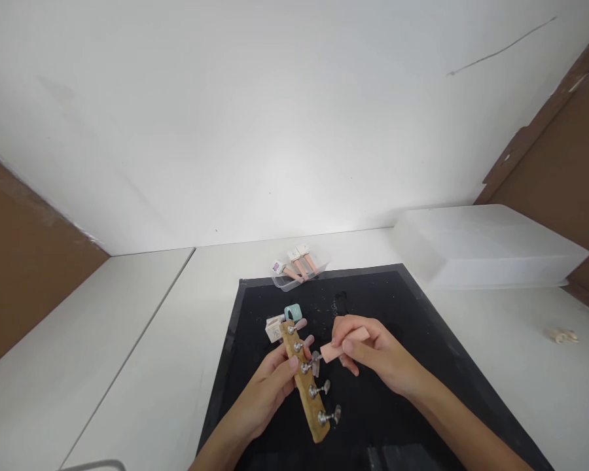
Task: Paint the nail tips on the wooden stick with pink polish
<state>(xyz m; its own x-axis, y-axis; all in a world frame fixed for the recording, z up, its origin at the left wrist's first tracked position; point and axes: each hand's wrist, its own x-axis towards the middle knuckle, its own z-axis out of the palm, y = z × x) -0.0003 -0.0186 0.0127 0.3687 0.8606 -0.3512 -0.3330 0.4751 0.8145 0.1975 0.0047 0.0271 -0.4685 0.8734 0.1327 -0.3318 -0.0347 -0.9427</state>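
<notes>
Over the black mat point(397, 307), near side, your left hand point(271, 387) wraps closed round the wooden strip point(305, 384), seemingly steadying it, while your right hand point(373, 350) pinches a pink handle point(330, 352), probably tilted to reach the middle clip point(305, 368).

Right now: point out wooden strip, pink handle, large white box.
wooden strip point(305, 384), head view: bare wood near mid-length.
pink handle point(330, 352), head view: exposed end nearest the strip.
large white box point(488, 233), head view: top face.

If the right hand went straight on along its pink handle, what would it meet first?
Probably the flat tip of the middle stand on the wooden strip, though depth is unclear.
</notes>
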